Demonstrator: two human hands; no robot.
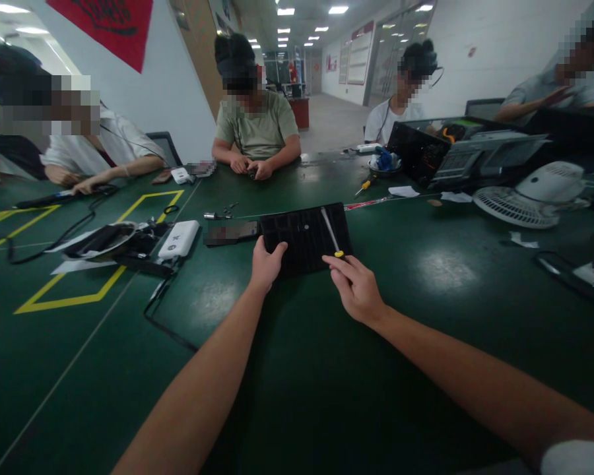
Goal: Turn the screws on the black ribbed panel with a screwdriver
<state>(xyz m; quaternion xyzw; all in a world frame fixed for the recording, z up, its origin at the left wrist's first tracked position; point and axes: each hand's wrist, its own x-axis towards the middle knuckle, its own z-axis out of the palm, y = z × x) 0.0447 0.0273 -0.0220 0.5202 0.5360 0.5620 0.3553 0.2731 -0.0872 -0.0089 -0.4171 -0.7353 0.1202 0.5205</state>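
A flat black rectangular panel (pixel 297 247) with a ribbed or slotted face is tilted up above the green table. My left hand (pixel 268 262) grips its lower left edge, thumb on the face and fingers behind it. In my right hand (pixel 355 285) is a screwdriver (pixel 330 231) with a long silver shaft and a yellow collar; the rest of its handle is hidden in my closed fingers. The shaft points up and away, in front of the panel's right part. Whether the tip touches the panel I cannot tell. A small round light spot (pixel 306 227) shows on the panel.
Left of the panel lie a dark flat object (pixel 231 233), small metal parts (pixel 216 216) and a white power bank (pixel 179 239) with a cable. A yellow-handled screwdriver (pixel 363 188) lies beyond. A white fan (pixel 537 191) and an opened computer case (pixel 485 158) stand right. Several people sit around the table.
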